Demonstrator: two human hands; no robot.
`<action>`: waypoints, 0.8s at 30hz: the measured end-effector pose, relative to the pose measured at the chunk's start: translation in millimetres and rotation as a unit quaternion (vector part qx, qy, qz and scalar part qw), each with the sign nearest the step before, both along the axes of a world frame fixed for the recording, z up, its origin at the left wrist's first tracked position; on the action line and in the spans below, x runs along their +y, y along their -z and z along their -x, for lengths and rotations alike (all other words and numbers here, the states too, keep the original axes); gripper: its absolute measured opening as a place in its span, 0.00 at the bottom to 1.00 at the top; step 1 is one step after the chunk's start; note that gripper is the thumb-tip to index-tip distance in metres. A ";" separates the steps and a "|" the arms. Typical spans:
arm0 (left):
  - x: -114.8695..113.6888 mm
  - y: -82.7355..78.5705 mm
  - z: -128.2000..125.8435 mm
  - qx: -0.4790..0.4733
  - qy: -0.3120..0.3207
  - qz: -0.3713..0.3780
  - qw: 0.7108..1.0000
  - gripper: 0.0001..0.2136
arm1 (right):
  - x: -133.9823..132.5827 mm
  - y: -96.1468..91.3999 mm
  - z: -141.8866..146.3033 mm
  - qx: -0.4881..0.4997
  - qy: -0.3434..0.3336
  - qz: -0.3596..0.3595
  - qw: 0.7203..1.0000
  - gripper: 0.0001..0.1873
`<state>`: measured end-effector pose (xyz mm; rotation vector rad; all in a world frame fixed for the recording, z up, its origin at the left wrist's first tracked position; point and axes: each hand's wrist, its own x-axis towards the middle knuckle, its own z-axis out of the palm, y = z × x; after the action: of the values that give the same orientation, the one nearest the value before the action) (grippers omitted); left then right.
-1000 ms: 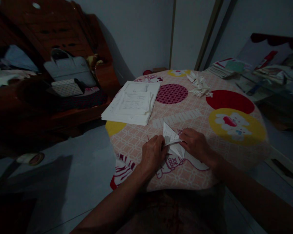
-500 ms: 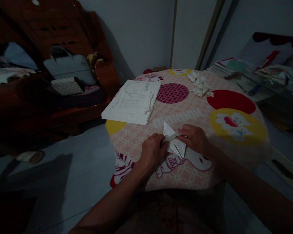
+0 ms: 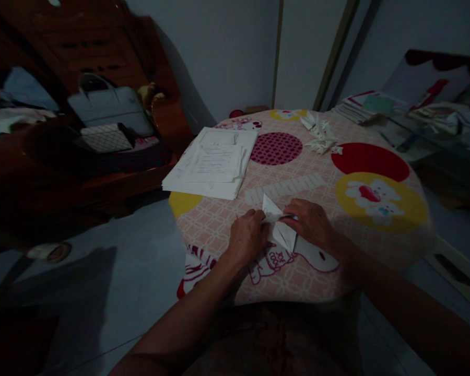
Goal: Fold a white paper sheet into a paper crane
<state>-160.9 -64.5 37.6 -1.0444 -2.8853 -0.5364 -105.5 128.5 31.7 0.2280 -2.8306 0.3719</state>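
Note:
A partly folded sheet of white paper (image 3: 285,236) lies on the patterned tablecloth near the table's front edge, with one pointed corner facing away from me and another toward me. My left hand (image 3: 248,234) is closed on its left side, thumb and fingers pinching the paper. On the opposite side my right hand (image 3: 307,222) pinches a raised fold, fingers bent over it. Both hands are close together, a narrow strip of paper between them. The fingertips partly hide the folds.
A stack of written paper sheets (image 3: 211,162) lies at the table's left. Several small folded paper pieces (image 3: 321,134) are heaped at the back. Magazines (image 3: 362,107) and a glass-topped stand are at the right. A wooden chair (image 3: 168,115) holds a pale handbag (image 3: 109,107).
My right hand has shifted slightly left, nearer to my left hand, along the paper's fold. The left hand has stayed almost in place, still pinching the paper.

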 end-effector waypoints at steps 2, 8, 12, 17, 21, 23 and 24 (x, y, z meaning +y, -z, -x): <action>0.5 0.3 1.4 -0.001 0.005 0.005 1.000 0.06 | -3.9 0.4 -4.2 0.010 -0.001 -0.012 1.000 0.06; 0.3 -0.6 4.3 -0.005 0.011 0.009 1.000 0.07 | -12.1 4.9 -22.7 0.050 0.035 0.009 0.998 0.18; 0.2 -4.0 8.0 -0.005 0.021 0.016 1.000 0.06 | -18.5 6.2 -39.4 0.114 0.069 0.017 0.991 0.27; 2.1 -9.8 14.0 -0.003 0.047 0.054 0.997 0.07 | -37.1 1.9 -59.0 0.124 0.066 -0.020 0.990 0.04; 5.0 -14.3 15.3 0.021 0.089 0.087 0.992 0.08 | -52.8 0.3 -65.0 0.111 0.014 0.075 0.991 0.12; 6.8 -18.2 17.0 0.027 0.113 0.107 0.987 0.09 | -59.4 -0.3 -65.0 0.097 0.019 0.102 0.990 0.10; 8.1 -20.5 18.4 0.029 0.128 0.116 0.985 0.09 | -62.5 -0.4 -64.5 0.086 0.026 0.098 0.991 0.09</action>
<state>-179.3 -56.5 58.1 -1.4491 -2.8293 -0.1729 -41.0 66.0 32.1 0.1380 -2.6045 0.5843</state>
